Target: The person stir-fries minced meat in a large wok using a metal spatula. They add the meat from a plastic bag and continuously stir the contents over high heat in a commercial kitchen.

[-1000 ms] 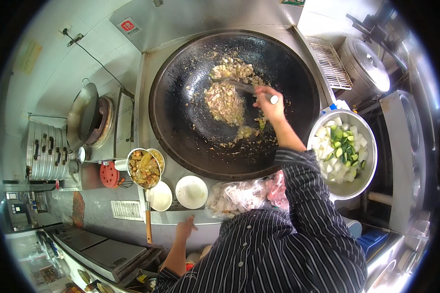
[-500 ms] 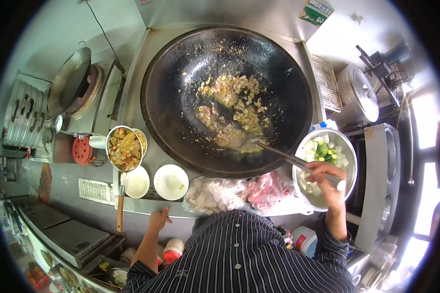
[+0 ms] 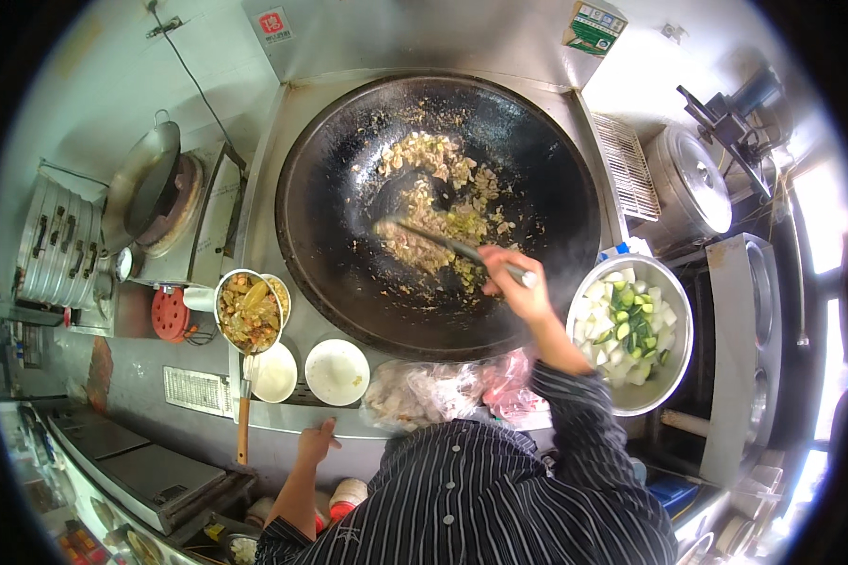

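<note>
Right hand (image 3: 518, 281): wrapped round the spatula (image 3: 448, 245) handle, at 4 o'clock from wok centre
Left hand (image 3: 318, 443): fingers loose, looks empty, near the counter edge (image 3: 349, 424), 7 o'clock
Chopped food (image 3: 424, 226): mid-wok, crumbly, moist-looking; a hard shove could fling bits out, slow stirring could scorch it
Wok (image 3: 537, 169): huge, round, black, kinda oily
Plastic bags (image 3: 429, 388): thin, crinkly, 6 o'clock; hot rim could melt them imo
Steel bowl (image 3: 674, 377): shiny, chunky veg (image 3: 622, 325), 4 o'clock; a stray sleeve (image 3: 584, 414) could bump it
</note>
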Motion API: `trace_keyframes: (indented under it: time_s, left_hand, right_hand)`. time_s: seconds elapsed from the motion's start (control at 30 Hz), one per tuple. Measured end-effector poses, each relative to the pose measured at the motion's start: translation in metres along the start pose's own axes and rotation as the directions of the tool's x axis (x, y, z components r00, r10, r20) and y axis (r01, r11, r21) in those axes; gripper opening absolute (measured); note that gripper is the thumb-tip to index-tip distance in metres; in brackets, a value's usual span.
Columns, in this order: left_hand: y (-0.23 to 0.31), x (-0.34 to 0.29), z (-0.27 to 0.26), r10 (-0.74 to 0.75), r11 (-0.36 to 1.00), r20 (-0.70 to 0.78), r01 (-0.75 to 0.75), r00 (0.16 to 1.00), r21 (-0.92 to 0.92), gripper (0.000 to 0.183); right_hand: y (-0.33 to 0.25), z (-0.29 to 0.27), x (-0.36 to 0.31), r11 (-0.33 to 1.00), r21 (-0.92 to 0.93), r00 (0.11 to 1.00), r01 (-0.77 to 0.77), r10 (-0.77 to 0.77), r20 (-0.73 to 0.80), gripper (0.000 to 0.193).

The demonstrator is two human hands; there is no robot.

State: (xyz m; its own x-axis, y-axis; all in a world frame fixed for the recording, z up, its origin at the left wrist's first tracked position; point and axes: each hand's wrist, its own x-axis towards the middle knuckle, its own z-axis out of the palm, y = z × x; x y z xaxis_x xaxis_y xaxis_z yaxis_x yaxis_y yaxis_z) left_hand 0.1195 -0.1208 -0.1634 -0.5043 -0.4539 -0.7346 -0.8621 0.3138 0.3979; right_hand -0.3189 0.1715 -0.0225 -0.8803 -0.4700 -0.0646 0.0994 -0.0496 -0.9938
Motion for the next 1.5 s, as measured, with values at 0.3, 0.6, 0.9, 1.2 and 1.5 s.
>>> trace_keyframes:
  time_s: [0.3, 0.6, 0.9, 1.2, 1.5]
  left_hand:
    - [-0.004, 0.008, -0.002, -0.056, 0.998, 0.073, 0.056, 0.996, 0.006, 0.066]
    - [-0.005, 0.007, 0.002, 0.047, 0.998, 0.025, -0.047, 0.999, -0.030, 0.056]
    - [-0.015, 0.014, 0.001, 0.025, 0.998, 0.078, -0.021, 0.997, -0.056, 0.055]
    - [0.262, -0.087, -0.048, 0.829, 0.539, 0.111, -0.836, 0.548, 0.101, 0.029]
    - [0.425, -0.140, -0.061, 0.963, 0.250, -0.147, -0.948, 0.224, 0.196, 0.043]
  right_hand:
    - [-0.065, -0.086, 0.039, 0.716, -0.644, 0.953, 0.269, -0.296, 0.069, 0.017]
    - [0.017, -0.006, 0.054, 0.987, 0.150, 0.991, 0.052, -0.032, -0.130, 0.014]
    - [-0.044, -0.070, 0.004, 0.912, -0.385, 0.980, 0.143, -0.185, -0.075, 0.014]
    - [-0.007, 0.015, 0.132, 0.777, -0.549, 0.917, 0.307, -0.395, -0.047, 0.016]
    - [-0.071, 0.023, 0.127, 0.777, -0.621, 0.983, -0.103, -0.018, -0.185, 0.024]
